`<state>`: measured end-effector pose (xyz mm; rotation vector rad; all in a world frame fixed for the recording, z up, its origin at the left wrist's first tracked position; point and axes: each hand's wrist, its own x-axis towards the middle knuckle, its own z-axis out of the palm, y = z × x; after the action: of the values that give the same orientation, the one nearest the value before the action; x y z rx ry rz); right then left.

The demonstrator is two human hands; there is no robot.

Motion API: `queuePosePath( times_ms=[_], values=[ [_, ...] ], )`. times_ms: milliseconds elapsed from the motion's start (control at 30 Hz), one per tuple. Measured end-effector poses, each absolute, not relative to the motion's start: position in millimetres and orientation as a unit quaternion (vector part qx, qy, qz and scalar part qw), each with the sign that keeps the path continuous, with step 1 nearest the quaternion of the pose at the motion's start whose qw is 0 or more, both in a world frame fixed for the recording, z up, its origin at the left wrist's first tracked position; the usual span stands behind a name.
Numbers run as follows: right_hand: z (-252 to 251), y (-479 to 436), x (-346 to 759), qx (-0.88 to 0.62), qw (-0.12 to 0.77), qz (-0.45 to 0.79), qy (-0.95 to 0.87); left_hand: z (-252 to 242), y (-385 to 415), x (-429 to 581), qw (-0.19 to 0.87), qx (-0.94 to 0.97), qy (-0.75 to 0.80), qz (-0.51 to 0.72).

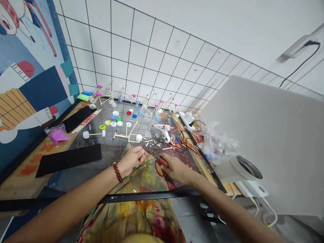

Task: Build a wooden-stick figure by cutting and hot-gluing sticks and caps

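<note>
My right hand [176,167] is wrapped around red-handled scissors [164,163], their metal blades pointing left towards my other hand. Close to the blade tips, my left hand [132,159] is closed in a pinch; what sits between its fingers is too small to make out. Just beyond the hands lies a stick frame [128,136] with a white cap at its right end. A white glue gun [162,129] rests to the right of that frame. Left of the frame is a stick [96,134] with a white round piece at each end.
Bottle caps [107,123] in several colours and stick structures [152,101] stand towards the grid wall. Black strips [69,160] and a bag of purple material [58,134] lie left. At right are a power strip [187,120], cables, a plastic bag [219,141] and a white cylinder [238,170].
</note>
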<state>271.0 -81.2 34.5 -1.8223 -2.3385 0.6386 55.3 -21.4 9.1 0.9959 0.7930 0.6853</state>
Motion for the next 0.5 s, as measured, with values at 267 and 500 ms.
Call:
queuePosePath(
  times_ms=[267, 500],
  values=[
    [41.2, -72.4, 259.1, -0.652, -0.033, 0.096, -0.751, 5.2, -24.5, 59.7, 0.736, 0.427, 0.394, 0.347],
    [50.2, -58.8, 253.1, -0.644, -0.032, 0.034, -0.764, 13.2, -25.0, 60.0, 0.709, 0.423, 0.397, 0.402]
  ],
)
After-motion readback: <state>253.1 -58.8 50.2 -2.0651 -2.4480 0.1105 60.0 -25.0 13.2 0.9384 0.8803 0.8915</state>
